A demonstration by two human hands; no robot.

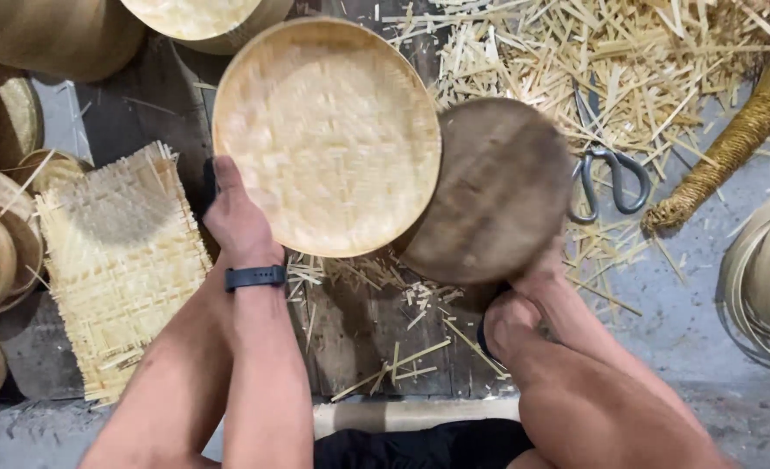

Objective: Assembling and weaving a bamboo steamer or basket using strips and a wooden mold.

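Bamboo offcuts (593, 52) litter the floor, with a flat woven mat (120, 260) at the left. Round woven tray (326, 135), empty, is held tilted above the plank, overlapping a dark wooden disc (493, 195). Left hand (237, 221) clamps the tray's near rim; a firm, level grip would best keep it steady. Right hand (537, 278) grips the disc's lower edge. Scissors (611, 178) lie just beside.
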